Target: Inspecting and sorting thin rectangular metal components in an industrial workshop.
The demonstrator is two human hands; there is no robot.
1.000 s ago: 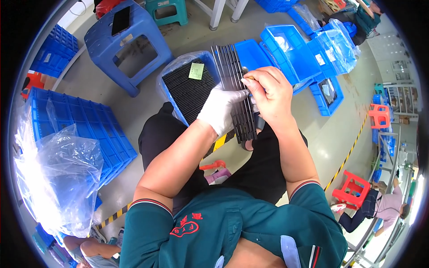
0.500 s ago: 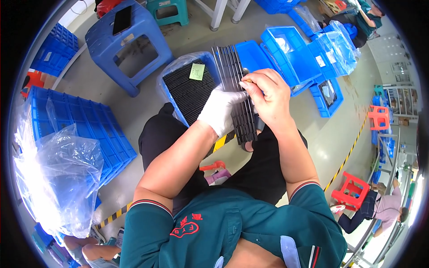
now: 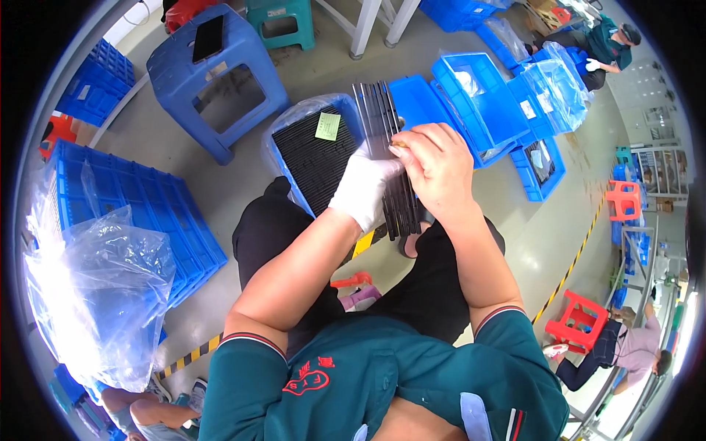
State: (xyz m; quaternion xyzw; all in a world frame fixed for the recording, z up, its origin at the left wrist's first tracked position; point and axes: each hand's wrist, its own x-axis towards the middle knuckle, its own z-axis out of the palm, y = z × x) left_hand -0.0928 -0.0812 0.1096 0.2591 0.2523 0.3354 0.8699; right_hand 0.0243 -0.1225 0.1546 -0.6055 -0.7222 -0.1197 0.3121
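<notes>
My left hand (image 3: 362, 184), in a white glove, is closed around a bundle of long thin black strips (image 3: 379, 110) held over my lap. The strips lie side by side and run lengthwise away from me. My bare right hand (image 3: 440, 165) is at the bundle's right side, thumb and forefinger pinched on a small brownish piece (image 3: 401, 145) too small to name. Just beyond my left hand stands a blue bin (image 3: 296, 192) lined with clear plastic, filled with rows of similar black strips (image 3: 305, 158). A pale green paper slip (image 3: 328, 126) lies on them.
A blue stool (image 3: 173, 81) with a black phone (image 3: 209, 38) stands far left. Stacked blue crates (image 3: 140, 213) with a clear plastic bag (image 3: 103, 294) are at left. Blue trays (image 3: 478, 95) lie at far right. Other people (image 3: 610, 44) and red stools (image 3: 577, 321) are farther off.
The view has shifted slightly, so the surroundings sit a little lower. My left hand still holds the strips, and my right fingers stay pinched beside them. The far-right person now shows more fully.
</notes>
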